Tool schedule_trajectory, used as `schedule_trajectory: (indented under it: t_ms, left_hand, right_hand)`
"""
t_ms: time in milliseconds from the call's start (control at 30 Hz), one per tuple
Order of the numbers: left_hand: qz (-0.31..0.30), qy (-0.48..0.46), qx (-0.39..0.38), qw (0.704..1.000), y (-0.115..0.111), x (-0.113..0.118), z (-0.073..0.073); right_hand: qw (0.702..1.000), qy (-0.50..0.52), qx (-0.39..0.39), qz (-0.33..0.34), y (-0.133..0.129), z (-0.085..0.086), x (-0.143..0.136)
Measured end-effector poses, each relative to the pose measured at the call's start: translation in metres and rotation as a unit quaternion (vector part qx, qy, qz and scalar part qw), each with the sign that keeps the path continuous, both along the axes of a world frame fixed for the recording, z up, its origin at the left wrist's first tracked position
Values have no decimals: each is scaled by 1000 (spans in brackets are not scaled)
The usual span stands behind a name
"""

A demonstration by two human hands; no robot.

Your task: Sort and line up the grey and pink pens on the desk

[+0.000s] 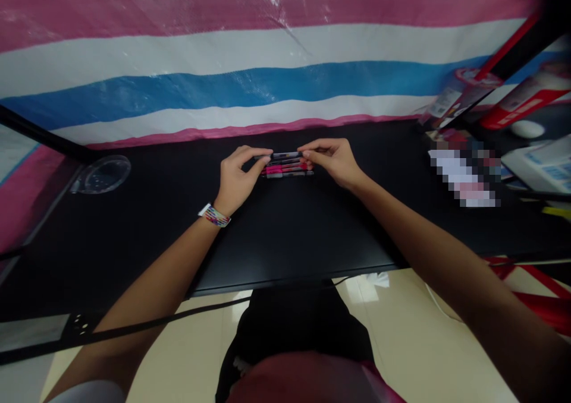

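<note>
**Pen row held end to end between both hands**

A row of pens (286,164) lies on the black surface (285,236), directly ahead of the person and near the far edge by the striped tarp (250,88). The pens lie parallel, one behind the other, with the long axis running left to right across the view. At least one body is pink; the others appear dark or grey, though the exact count is hard to read at this size.

The left hand (238,177) is at the left ends of the pens. Its thumb and forefinger are pinched on the tip of the farthest, dark pen. The wrist carries a patterned band (215,215).

The right hand (332,160) is at the opposite ends, fingers curled and pinched on the same pen. Both hands are therefore equally near, one per end, with the row between them.

A clear round lid (103,174) rests well apart to the left. Boxes and papers (491,100) occupy the right side.
</note>
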State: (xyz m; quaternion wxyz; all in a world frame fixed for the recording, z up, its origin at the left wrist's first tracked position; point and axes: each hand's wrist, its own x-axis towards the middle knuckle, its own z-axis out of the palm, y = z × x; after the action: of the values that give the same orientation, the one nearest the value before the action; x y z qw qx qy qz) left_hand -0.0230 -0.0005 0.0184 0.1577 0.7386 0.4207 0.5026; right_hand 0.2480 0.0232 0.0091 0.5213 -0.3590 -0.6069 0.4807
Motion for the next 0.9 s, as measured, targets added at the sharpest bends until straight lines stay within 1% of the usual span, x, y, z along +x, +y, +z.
schedule_trajectory:
  t_ms: [200,367,500,567,633,733,800,900]
  left_hand:
    - [11,-51,-74,996,-3,5,2]
    - [-15,-97,-84,992,3,2,-2]
    - [-10,-90,-119,989,8,-2,-5]
    - [-12,-95,-119,988,8,-3,-4]
    - [-28,-105,-105,988,8,-4,-2]
    - [-35,-93,-108,989,8,-5,0]
    - [-38,-99,-114,988,10,-6,-1]
    - [-50,-130,-104,985,15,-8,-6]
  right_hand:
    - [1000,2,-1,-11,0,-2,-2]
    - [1000,20,-15,-11,5,-6,1]
    - [999,34,-23,-13,8,-7,1]
    - [999,39,-30,-12,8,-6,1]
    - [998,51,-32,-16,7,-5,0]
    - [997,58,-37,-28,7,-5,1]
    - [997,49,-43,-32,8,-5,1]
    - [997,50,-49,-33,9,-7,1]
